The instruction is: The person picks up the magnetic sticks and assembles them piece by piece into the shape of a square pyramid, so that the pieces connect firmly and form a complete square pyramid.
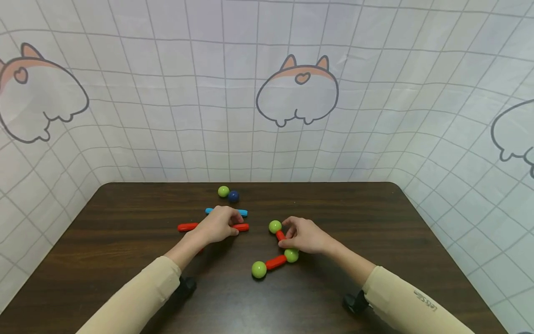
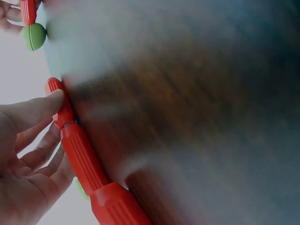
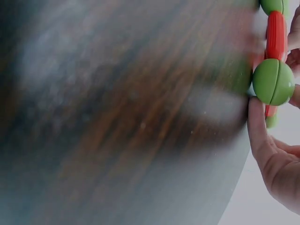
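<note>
L hand [image 1: 219, 225] was low over the dark table [image 1: 104, 264], back of hand up, forearm slanting in from bottom L. Thumb & fingers pinched the R end of a red rod [image 1: 240, 227], thumb on one side, other fingers loosely bent behind, per L wrist cam. More red pieces [image 2: 84, 154] ran in line toward that cam; couldn't tell if joined, as the hand hid the middle in head view.

R hand [image 1: 308, 235] slanted in from bottom R, wrist a bit bent, fingers curled round the upper rod of a ball-and-rod chain [image 1: 291, 255]: 3 lime balls w/ 2 short red rods btwn, bent in a V at the corner ball. Index tip was by the far ball [image 1: 275, 227], thumb tip by the rod. R wrist cam had a fingertip at the corner ball's edge, contact unclear. Chain sat just R of table centre, near ball [image 1: 259, 269] closest to the person; gap btwn it and L hand.

Blue rod [image 1: 209, 211] lay just beyond L hand, which covered its middle. Past that, a loose lime ball [image 1: 223, 191] & navy ball [image 1: 233, 196] sat side by side near the back edge. White grid curtain [image 1: 179, 116] w/ cartoon rumps hung behind.
</note>
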Demonstrator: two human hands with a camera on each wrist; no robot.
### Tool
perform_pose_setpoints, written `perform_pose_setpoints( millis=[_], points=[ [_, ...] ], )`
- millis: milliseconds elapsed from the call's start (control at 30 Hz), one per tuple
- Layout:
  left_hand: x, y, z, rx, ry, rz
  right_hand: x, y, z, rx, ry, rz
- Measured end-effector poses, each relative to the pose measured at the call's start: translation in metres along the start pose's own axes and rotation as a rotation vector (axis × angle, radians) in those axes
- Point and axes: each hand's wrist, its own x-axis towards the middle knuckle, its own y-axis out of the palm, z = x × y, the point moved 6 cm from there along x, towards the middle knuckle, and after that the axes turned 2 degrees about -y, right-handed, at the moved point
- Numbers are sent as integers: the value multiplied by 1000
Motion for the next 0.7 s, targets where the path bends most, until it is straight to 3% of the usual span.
perform_pose_setpoints(
  millis=[267, 700],
  points=[
    [0, 0, 0, -6, 31, -7, 1, 7, 1, 208, 26, 20],
    [4, 2, -10, -20, 37, 7, 8, 12, 3, 261, 27, 17]
  ],
)
